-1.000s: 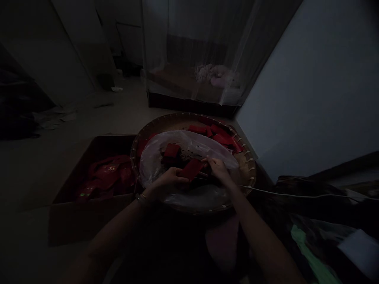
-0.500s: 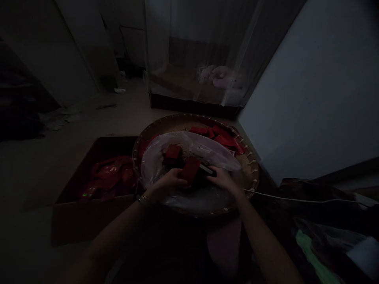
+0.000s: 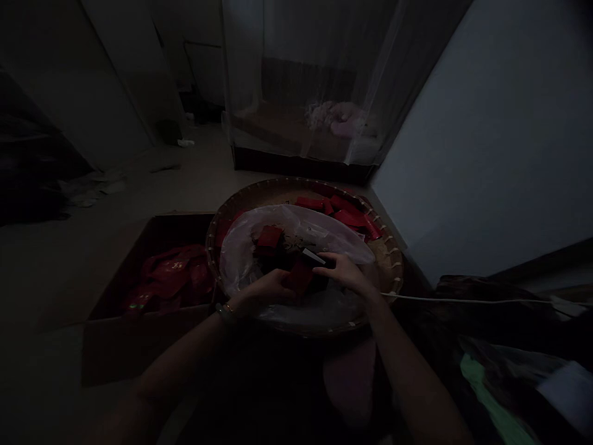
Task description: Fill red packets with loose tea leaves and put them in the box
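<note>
In the head view, down in the gloom, the left hand (image 3: 266,290) had the red packet (image 3: 301,275) pinched between thumb and fingers, right over the plastic sheet (image 3: 296,312) in the round woven tray (image 3: 396,256). And there was the right hand (image 3: 343,271), closed round a pale-edged flat tool (image 3: 314,256) at the packet's upper edge! Just beyond lay a red stack (image 3: 269,237); more red pieces (image 3: 349,213) crowded the far rim, and to the left stood a box (image 3: 134,349) of red packages (image 3: 171,269).

Both forearms (image 3: 178,364) slant inward — left grip (image 3: 266,289) closed, right grip (image 3: 343,272) pinching slightly farther forward.
</note>
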`<state>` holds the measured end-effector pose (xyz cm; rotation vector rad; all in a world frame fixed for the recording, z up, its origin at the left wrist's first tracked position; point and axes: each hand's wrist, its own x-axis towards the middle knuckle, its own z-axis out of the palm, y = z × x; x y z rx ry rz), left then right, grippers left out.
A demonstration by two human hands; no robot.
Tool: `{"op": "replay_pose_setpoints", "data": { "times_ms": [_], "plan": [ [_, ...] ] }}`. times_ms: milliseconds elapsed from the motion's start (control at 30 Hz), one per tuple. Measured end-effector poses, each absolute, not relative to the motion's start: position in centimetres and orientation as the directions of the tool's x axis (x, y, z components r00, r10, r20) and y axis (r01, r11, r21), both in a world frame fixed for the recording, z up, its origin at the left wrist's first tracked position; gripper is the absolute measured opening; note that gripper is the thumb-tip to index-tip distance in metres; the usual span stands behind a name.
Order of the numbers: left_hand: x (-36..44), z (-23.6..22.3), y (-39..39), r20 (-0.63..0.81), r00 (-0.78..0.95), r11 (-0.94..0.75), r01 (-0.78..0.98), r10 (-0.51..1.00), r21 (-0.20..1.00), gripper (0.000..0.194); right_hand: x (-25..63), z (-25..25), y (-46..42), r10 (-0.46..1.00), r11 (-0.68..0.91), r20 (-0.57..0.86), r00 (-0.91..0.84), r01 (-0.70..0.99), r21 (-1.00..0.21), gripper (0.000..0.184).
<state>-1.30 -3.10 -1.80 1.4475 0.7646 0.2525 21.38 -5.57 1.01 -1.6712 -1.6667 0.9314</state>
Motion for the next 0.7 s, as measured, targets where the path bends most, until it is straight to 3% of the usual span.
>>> {"op": "replay_pose_setpoints", "data": {
  "times_ms": [233, 433, 700],
  "plan": [
    [-1.4, -2.1, -2.9, -0.25, 0.784, 0.077, 0.252, 0.568, 0.965, 0.033, 21.4, 1.1, -5.8, 0.988, -0.064, -0.132, -0.078, 0.572, -0.818, 0.046],
    [-1.4, -1.7, -2.9, -0.306, 0.773, 0.105, 0.3, 0.556, 0.948, 0.03, 21.0, 0.5, -5.6, 0.998, -0.029, -0.059, -0.034, 0.564, -0.825, 0.036],
    [-1.4, -2.7, -2.7, -0.315, 0.77, 0.112, 0.306, 0.555, 0.945, 0.031, 21.3, -0.2, -5.7, 0.999, -0.025, -0.009, 0.031, 0.587, -0.809, 0.037]
  ]
}}
